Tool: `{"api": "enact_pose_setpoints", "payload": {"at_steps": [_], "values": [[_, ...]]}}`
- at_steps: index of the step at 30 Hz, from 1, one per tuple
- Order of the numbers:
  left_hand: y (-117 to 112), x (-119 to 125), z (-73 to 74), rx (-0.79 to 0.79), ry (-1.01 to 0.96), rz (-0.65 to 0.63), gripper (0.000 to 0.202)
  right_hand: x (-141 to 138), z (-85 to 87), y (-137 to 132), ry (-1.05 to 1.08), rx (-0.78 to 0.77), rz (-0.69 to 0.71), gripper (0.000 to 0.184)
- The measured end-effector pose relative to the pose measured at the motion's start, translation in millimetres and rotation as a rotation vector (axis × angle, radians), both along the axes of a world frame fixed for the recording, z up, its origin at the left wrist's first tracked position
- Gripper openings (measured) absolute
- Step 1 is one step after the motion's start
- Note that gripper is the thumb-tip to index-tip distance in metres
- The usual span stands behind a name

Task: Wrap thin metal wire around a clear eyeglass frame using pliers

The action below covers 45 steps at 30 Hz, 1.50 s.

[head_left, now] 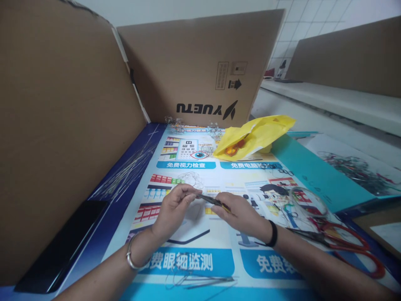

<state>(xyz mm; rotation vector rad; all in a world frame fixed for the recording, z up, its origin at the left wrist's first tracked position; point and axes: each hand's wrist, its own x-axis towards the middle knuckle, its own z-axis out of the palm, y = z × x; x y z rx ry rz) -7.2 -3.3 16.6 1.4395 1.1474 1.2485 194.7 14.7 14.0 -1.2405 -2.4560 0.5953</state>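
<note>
My right hand (pixel 235 210) is closed around the handles of needle-nose pliers (pixel 209 199), whose jaws point left. A bit of yellow handle shows beside the palm. At the jaw tips, my left hand (pixel 178 205) pinches with thumb and fingers; what sits in that pinch is too small to make out. Both hands are above a printed poster sheet (pixel 225 234). Below them lie several thin wire pieces (pixel 209 281). Near my right forearm rest red-handled scissors (pixel 347 240) and a coil of wire (pixel 308 202).
Cardboard panels (pixel 194 67) stand at the back and left. A yellow bag (pixel 253 138) with something orange lies behind my hands. Straight wires (pixel 125 167) and a black slab (pixel 62 246) are left. Tangled wire (pixel 354 169) lies on a sheet at right.
</note>
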Motion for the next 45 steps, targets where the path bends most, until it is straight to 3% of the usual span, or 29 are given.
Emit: {"api": "enact_pose_setpoints", "payload": {"at_steps": [5,10,12,16,18,26,45], "values": [[0,2,-0.8,-0.089,-0.087,-0.020,0.013,0,1.1,-2,-0.085,0.064,-0.017,0.030],[3,5,-0.1,-0.171,-0.125,0.074,0.016,-1,6.5,-5,-0.175,0.217,-0.162,0.032],[4,5,-0.5,-0.174,-0.118,0.102,0.017,-2,9.5,-7,-0.074,0.034,-0.151,0.036],[3,4,-2.1,-0.113,-0.078,0.122,0.014,-3,10.5,-10,0.226,-0.600,-0.001,0.045],[2,4,-3.0,-0.075,-0.067,0.121,0.012,-4,8.9,-12,0.301,-0.708,0.000,0.045],[-1,5,-6.7,0.004,-0.001,0.095,0.011,-7,11.3,-13,0.341,-0.774,-0.072,0.044],[-2,1,-9.8,0.117,0.183,0.117,0.007,-6,10.0,-12,0.377,-0.800,-0.069,0.043]]}}
